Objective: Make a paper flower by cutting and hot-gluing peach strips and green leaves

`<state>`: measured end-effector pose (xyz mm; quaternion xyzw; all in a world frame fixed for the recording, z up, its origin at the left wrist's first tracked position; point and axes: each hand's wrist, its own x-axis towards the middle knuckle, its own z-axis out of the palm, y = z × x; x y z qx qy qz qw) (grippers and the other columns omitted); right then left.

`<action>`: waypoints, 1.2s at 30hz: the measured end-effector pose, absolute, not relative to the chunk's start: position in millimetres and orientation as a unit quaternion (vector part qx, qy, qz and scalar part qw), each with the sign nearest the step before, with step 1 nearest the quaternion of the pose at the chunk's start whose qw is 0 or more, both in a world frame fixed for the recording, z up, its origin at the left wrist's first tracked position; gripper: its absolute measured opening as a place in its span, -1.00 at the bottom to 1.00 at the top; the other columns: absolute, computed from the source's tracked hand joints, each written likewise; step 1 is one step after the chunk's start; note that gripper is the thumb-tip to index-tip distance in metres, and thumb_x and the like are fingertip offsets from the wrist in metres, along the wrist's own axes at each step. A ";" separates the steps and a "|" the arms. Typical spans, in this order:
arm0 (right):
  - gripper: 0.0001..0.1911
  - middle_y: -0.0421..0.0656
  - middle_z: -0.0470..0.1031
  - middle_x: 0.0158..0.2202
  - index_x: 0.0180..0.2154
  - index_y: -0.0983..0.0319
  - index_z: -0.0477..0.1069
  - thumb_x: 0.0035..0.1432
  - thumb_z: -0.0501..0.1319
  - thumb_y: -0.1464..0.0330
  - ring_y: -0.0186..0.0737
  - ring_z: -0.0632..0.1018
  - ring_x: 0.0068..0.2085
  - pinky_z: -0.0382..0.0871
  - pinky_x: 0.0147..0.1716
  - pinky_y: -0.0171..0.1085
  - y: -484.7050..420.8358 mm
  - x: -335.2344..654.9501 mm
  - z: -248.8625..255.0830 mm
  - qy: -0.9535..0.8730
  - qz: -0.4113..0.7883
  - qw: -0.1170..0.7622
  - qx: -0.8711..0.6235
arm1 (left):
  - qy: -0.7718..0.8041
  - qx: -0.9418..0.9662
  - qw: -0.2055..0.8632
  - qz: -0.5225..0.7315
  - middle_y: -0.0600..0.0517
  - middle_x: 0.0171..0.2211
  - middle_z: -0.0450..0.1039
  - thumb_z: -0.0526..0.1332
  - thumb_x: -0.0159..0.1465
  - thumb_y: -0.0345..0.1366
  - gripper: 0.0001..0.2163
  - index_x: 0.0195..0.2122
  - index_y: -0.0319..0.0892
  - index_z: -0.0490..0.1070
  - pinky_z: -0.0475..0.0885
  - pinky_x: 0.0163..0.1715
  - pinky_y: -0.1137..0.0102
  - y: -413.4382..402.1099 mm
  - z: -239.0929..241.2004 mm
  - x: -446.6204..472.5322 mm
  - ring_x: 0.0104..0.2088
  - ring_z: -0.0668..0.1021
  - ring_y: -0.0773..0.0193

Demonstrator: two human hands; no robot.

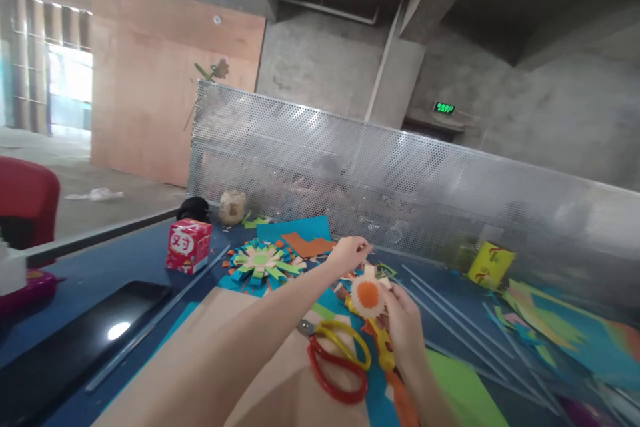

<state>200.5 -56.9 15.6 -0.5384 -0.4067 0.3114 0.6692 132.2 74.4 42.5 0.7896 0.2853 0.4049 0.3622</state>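
Head view, tilted, some motion blur. Right hand (406, 320) holds a paper flower (369, 295), cream petals with an orange centre, its fingers closed on the flower's right edge and keeping it raised just above the table. Left hand (349, 252) is stretched forward beyond the flower, fingertips pinched together at its upper left; it may be nipping a small scrap or a petal tip, but blur hides what lies between the fingers. Directly below the held flower lie two pairs of scissors, red-handled scissors (338, 373) and yellow-handled scissors (345, 341), handles overlapping, resting on a tan sheet of paper (280, 387). Just right of them an orange-and-yellow tool (384, 347), shape unclear. A green sheet (457, 393) lies under the right wrist. Left of the hands, a finished layered flower (263, 261) in blue, green and cream sits flat on the blue table (125, 260), with blue and orange paper offcuts (300, 237) behind it. Further left, a red carton (189, 245) stands upright; near it a dark phone (75, 340) lies flat. A perforated metal screen (400, 187) runs along the table's far edge. A yellow box (491, 264) stands at the right by the screen, near more coloured paper (565, 327).
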 end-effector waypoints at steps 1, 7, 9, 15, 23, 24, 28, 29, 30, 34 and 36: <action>-0.79 -0.31 0.29 -0.66 -0.47 0.21 0.26 -0.09 0.16 0.20 -0.37 0.29 -0.66 0.14 -0.69 -0.37 -55.3 201.0 14.2 -0.413 0.307 0.660 -0.548 | 0.286 0.787 0.362 0.411 0.00 -0.55 0.45 0.12 0.08 -0.26 -0.77 -0.29 -0.25 0.44 0.31 -0.38 0.40 79.3 46.6 140.8 -0.44 0.49 0.20; -0.74 -0.25 0.37 -0.53 -0.35 0.22 0.30 -0.05 0.14 0.19 -0.37 0.32 -0.61 0.16 -0.70 -0.39 -48.7 201.9 2.3 -0.488 0.273 0.609 -0.562 | 0.290 0.758 0.413 0.412 -0.11 -0.26 0.45 0.28 -0.08 -0.24 -0.37 0.05 -0.28 0.19 0.30 -0.28 0.40 81.7 46.4 147.9 -0.21 0.45 0.16; -0.74 -0.24 0.37 -0.53 -0.39 0.24 0.30 -0.05 0.14 0.17 -0.37 0.32 -0.60 0.17 -0.68 -0.40 -48.8 200.4 -0.4 -0.507 0.256 0.598 -0.566 | 0.291 0.748 0.449 0.392 -0.11 -0.36 0.47 0.12 0.08 -0.11 -0.56 -0.10 -0.32 0.32 0.31 -0.40 0.44 73.7 45.3 134.1 -0.33 0.48 0.24; -0.70 -0.17 0.44 -0.48 -0.37 0.25 0.34 -0.08 0.17 0.15 -0.26 0.41 -0.52 0.21 -0.64 -0.38 -54.6 191.3 1.7 -0.526 0.275 0.580 -0.558 | 0.293 0.736 0.500 0.349 0.07 -0.55 0.38 0.10 0.06 -0.02 -0.65 -0.34 -0.23 0.40 0.24 -0.62 0.53 31.4 33.6 77.6 -0.58 0.39 0.42; -0.70 -0.17 0.44 -0.52 -0.45 0.26 0.39 -0.17 0.21 0.14 -0.23 0.42 -0.49 0.25 -0.57 -0.34 -62.8 178.3 4.8 -0.570 0.252 0.537 -0.568 | 0.321 0.662 0.529 0.423 0.10 -0.59 0.30 0.23 -0.04 -0.12 -0.74 -0.48 -0.22 0.30 0.26 -0.56 0.49 -10.3 -10.8 36.5 -0.55 0.37 0.39; -0.69 -0.17 0.44 -0.50 -0.45 0.25 0.38 -0.16 0.21 0.14 -0.23 0.43 -0.48 0.25 -0.55 -0.34 -62.5 176.9 3.3 -0.574 0.254 0.534 -0.566 | 0.330 0.650 0.532 0.430 0.09 -0.60 0.31 0.22 -0.03 -0.10 -0.73 -0.49 -0.22 0.29 0.26 -0.57 0.49 -10.2 -14.5 35.3 -0.55 0.37 0.38; -0.65 -0.22 0.38 -0.55 -0.36 0.24 0.37 -0.15 0.21 0.12 -0.35 0.30 -0.65 0.11 -0.69 -0.36 -57.8 175.8 -6.2 -0.573 0.286 0.512 -0.573 | 0.347 0.654 0.509 0.439 0.11 -0.65 0.28 0.17 0.01 -0.08 -0.73 -0.49 -0.22 0.32 0.23 -0.61 0.49 -2.6 -20.9 32.8 -0.61 0.33 0.39; -0.65 -0.24 0.35 -0.58 -0.37 0.24 0.36 -0.16 0.21 0.11 -0.39 0.24 -0.69 0.06 -0.71 -0.37 -56.5 176.3 -8.4 -0.570 0.294 0.511 -0.573 | 0.343 0.657 0.506 0.443 0.12 -0.65 0.27 0.16 0.02 -0.09 -0.74 -0.49 -0.21 0.31 0.23 -0.61 0.50 -0.3 -21.2 31.8 -0.62 0.32 0.41; -0.65 -0.26 0.33 -0.61 -0.39 0.23 0.34 -0.16 0.22 0.11 -0.42 0.20 -0.70 0.02 -0.72 -0.37 -55.4 176.8 -10.3 -0.568 0.300 0.512 -0.570 | 0.338 0.656 0.505 0.447 0.13 -0.65 0.26 0.16 0.02 -0.10 -0.75 -0.49 -0.21 0.31 0.23 -0.60 0.50 1.6 -21.3 30.7 -0.62 0.32 0.42; -0.68 -0.30 0.27 -0.66 -0.45 0.22 0.34 -0.15 0.22 0.10 -0.42 0.18 -0.71 0.00 -0.70 -0.37 -54.7 177.3 -13.9 -0.579 0.295 0.507 -0.567 | 0.322 0.636 0.535 0.453 0.13 -0.60 0.27 0.15 0.02 -0.11 -0.77 -0.50 -0.20 0.27 0.26 -0.57 0.50 4.4 -21.8 26.5 -0.60 0.34 0.41; -0.72 -0.30 0.27 -0.67 -0.49 0.22 0.34 -0.12 0.20 0.13 -0.42 0.20 -0.70 0.03 -0.68 -0.37 -55.7 176.2 -14.0 -0.595 0.291 0.490 -0.567 | 0.322 0.631 0.538 0.457 0.12 -0.61 0.27 0.14 0.02 -0.12 -0.77 -0.51 -0.20 0.25 0.26 -0.57 0.49 3.4 -20.8 25.7 -0.59 0.35 0.40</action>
